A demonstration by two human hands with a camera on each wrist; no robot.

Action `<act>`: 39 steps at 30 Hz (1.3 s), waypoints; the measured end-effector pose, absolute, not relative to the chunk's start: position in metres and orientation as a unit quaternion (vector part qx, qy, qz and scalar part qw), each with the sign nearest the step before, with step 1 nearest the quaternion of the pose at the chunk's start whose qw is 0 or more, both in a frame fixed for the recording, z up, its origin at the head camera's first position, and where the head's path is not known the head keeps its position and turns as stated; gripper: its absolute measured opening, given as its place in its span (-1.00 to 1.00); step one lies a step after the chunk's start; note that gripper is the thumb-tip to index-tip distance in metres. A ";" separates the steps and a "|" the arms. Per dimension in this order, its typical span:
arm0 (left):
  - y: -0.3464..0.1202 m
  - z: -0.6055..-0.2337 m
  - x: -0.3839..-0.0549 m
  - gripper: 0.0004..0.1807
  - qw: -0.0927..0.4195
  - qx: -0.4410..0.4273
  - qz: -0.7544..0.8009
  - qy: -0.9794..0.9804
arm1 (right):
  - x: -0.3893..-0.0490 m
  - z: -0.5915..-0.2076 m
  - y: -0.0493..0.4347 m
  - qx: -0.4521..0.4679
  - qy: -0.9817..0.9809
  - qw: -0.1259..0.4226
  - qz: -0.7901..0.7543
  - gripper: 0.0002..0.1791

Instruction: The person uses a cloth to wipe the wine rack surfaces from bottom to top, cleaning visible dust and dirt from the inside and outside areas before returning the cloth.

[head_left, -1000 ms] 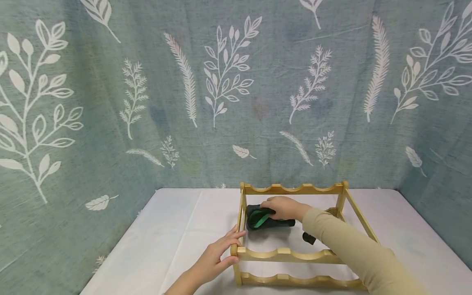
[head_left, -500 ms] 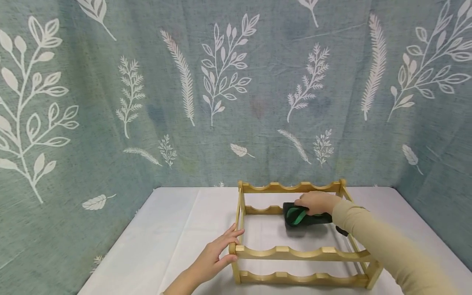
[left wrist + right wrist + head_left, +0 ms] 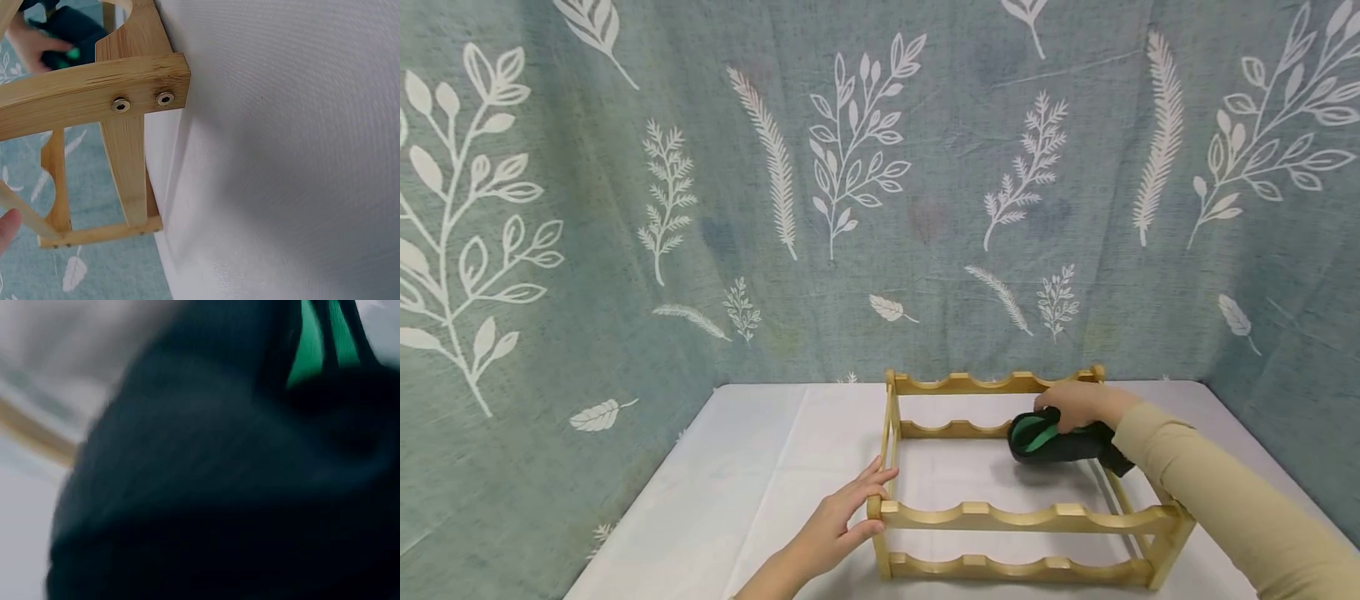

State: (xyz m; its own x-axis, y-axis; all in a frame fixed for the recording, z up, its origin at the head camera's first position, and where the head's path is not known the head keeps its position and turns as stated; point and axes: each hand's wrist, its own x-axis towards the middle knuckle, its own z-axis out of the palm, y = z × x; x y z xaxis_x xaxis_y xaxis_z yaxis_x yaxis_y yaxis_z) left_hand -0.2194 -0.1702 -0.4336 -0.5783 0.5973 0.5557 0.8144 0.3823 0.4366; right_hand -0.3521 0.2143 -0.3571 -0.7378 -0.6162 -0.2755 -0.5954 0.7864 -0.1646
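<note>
A light wooden bottle rack (image 3: 977, 517) with scalloped rails stands on the white table. My left hand (image 3: 838, 521) holds its near left corner, thumb at the front post and fingers over the side rail. Inside the frame, toward the right end, my right hand (image 3: 1078, 406) grips a bunched dark cloth (image 3: 1054, 448) with green inner folds. One end of the cloth hangs out beneath the sleeve. Dark fabric (image 3: 187, 450) fills most of the right wrist view, blurred. In the left wrist view, the rack's end bar (image 3: 94, 87) shows two bolts, with a fingertip (image 3: 7, 228) near a rail.
White cloth covers the table (image 3: 760, 467), which is bordered by a blue-green curtain (image 3: 865, 292) with white leaf prints. The rack's back rail (image 3: 992, 383) stands close to that curtain. My right sleeve (image 3: 1225, 508) crosses over the rack's right end.
My right hand has moved right with the dark cloth, from the left part of the rack's interior toward its right end. My left hand stays at the near left corner.
</note>
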 end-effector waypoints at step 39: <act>-0.172 -0.435 -0.218 -0.78 0.171 -0.425 -0.336 -0.823 | -0.348 -0.310 0.221 -0.294 0.955 -0.023 -0.014 -0.60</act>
